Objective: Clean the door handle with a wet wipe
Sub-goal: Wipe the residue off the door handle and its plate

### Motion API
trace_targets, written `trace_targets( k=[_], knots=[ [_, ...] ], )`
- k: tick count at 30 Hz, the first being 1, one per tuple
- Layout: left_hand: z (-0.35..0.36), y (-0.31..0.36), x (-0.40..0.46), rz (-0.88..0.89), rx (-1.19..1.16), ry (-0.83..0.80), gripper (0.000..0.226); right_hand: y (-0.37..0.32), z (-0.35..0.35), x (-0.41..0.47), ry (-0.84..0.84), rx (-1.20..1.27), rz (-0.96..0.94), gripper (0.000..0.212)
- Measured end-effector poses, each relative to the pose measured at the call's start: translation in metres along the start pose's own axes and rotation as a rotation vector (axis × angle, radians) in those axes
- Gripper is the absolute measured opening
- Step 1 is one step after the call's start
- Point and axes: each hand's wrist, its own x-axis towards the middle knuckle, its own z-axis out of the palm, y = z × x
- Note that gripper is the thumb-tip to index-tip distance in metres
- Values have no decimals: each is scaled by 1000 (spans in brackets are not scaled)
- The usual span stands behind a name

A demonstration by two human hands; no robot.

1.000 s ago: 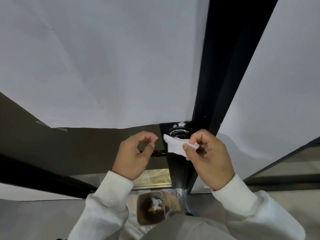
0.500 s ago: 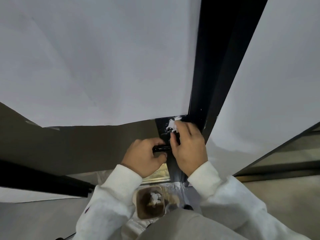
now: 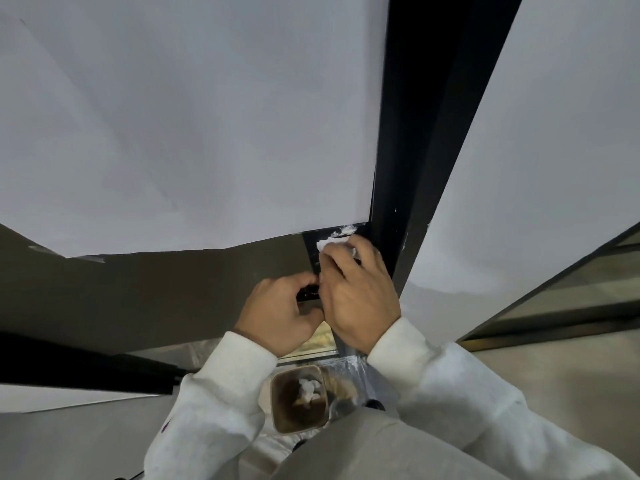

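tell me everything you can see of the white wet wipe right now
The white wet wipe is a thin, soft sheet, crumpled into a small wad. Only its upper-left edge shows; the rest is hidden under the fingers of the right hand, which press it against the black door plate just above the black door handle. It sits below a white smear on the plate's top edge. Whether it is damp cannot be told.
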Motion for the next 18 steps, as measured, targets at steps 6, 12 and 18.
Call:
trace_targets(
  k=[6,12,18],
  knots=[
    [-1,1,-1,-21,6,19,48,7,-6,-11,217,301,179,34],
    [-2,2,0,-13,-4,-8,38,12,-4,8,152,149,144,22],
    [-4,3,-1,0,-19,-20,37,14,-19,7,250,181,148,14]
  ],
)
